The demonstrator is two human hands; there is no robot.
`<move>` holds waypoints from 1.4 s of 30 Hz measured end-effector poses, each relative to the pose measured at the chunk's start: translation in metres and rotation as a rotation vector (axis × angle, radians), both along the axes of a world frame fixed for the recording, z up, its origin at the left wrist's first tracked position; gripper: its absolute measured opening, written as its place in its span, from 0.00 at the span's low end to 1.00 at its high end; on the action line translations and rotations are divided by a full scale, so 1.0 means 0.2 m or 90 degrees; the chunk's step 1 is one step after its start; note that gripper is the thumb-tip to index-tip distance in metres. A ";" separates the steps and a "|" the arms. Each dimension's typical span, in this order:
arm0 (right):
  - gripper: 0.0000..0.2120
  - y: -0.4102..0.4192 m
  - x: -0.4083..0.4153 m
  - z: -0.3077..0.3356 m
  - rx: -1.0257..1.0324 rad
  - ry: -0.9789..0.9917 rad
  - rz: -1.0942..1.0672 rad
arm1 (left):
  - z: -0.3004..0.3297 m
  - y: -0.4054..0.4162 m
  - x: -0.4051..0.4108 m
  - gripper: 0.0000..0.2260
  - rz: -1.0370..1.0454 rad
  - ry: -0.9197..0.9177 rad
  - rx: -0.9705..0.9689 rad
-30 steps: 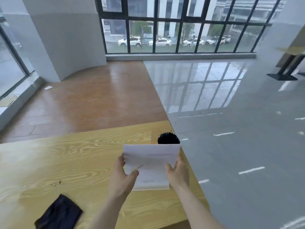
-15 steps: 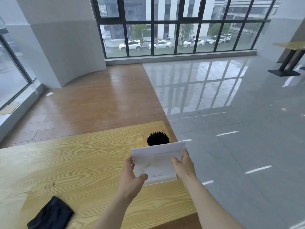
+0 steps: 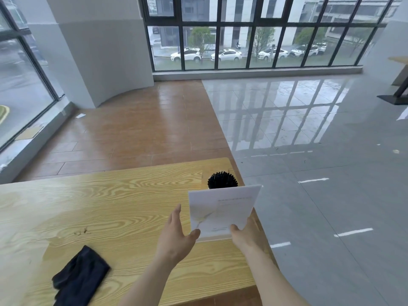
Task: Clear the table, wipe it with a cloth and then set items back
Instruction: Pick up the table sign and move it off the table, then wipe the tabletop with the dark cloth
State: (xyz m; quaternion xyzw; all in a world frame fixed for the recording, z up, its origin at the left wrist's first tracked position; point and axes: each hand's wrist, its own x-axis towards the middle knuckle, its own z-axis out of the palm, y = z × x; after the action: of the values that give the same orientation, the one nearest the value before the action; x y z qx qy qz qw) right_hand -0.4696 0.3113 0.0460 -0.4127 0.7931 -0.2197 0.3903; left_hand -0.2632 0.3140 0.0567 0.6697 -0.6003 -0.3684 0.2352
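The booklet (image 3: 223, 208) sits pinched at its lower corner in our right hand (image 3: 247, 235), above the table's (image 3: 110, 206) right edge; our left hand (image 3: 176, 237) is spread open beside it, seemingly just touching. Light, thin, bendable: we'd support both edges.

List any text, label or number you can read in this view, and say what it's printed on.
None can be read.
White booklet, held by the right hand: a faint printed line near its top right and a small mark near its bottom edge, both too blurred to read.
Black cloth, black holder, wooden table: no text visible.
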 end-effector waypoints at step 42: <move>0.37 0.30 2.41 -0.92 -0.173 0.345 0.534 | -0.92 0.47 2.18 0.35 0.122 -0.237 -0.070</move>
State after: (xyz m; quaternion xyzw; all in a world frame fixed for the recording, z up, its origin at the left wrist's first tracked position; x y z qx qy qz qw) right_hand 0.0124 0.3715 -0.1383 -0.7841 0.5965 -0.0311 0.1685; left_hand 0.1730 0.4088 -0.1276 0.7666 -0.5860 -0.1809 0.1905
